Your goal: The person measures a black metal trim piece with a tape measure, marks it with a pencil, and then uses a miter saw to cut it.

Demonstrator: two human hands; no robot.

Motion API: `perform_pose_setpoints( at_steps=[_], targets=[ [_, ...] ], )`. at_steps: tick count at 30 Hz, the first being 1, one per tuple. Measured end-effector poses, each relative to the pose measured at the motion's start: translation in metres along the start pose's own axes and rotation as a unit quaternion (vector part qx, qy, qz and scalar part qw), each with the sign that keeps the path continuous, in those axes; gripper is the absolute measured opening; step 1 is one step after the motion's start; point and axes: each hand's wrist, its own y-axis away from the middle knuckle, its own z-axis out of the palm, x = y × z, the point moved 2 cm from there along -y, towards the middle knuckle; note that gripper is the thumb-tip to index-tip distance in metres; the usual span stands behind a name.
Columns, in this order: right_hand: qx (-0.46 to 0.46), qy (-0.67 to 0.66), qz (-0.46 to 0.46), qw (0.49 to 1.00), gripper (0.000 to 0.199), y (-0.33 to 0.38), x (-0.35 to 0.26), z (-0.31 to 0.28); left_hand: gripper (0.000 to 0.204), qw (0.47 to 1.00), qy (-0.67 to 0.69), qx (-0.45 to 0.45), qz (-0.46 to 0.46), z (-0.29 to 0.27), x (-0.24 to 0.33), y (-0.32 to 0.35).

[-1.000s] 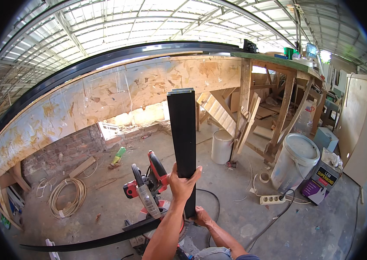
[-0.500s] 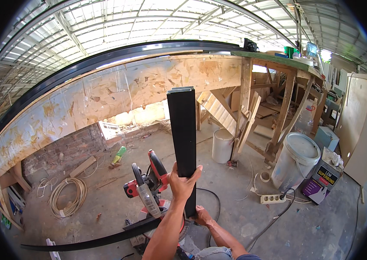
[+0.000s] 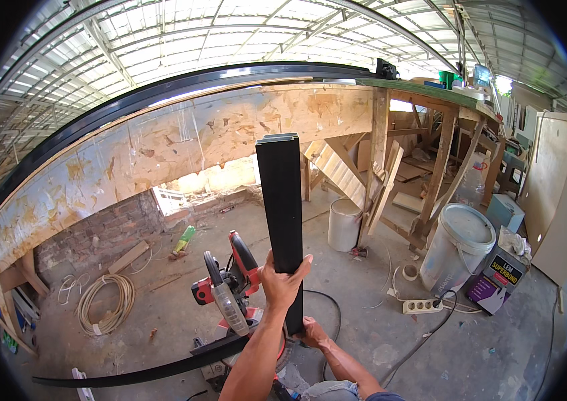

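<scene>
Mid-frame, the left hand point(image 3: 283, 286) clasps a smooth, boxy black bar point(image 3: 279, 200) upright; the right hand point(image 3: 311, 333) pinches its lower end, above scuffed grey floor point(image 3: 457, 364).

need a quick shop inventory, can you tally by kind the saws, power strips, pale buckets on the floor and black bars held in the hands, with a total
Saw: 1
Power strip: 1
Pale buckets: 2, near bucket and far bucket
Held bar: 1
Total: 5
</scene>
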Motion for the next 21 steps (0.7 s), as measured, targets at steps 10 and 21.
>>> perform_pose_setpoints(
  at_steps=[10, 21],
  targets=[
    [0.022, 0.003, 0.019, 1.0, 0.055, 0.008, -0.01, -0.007, 0.03, 0.998, 0.03, -0.011, -0.058, 0.003, 0.012, -0.001],
    [0.241, -0.252, 0.191, 0.918, 0.068, 0.089, -0.147, -0.095, 0.035, 0.978, 0.045, -0.152, -0.138, 0.079, 0.057, -0.012]
  ],
)
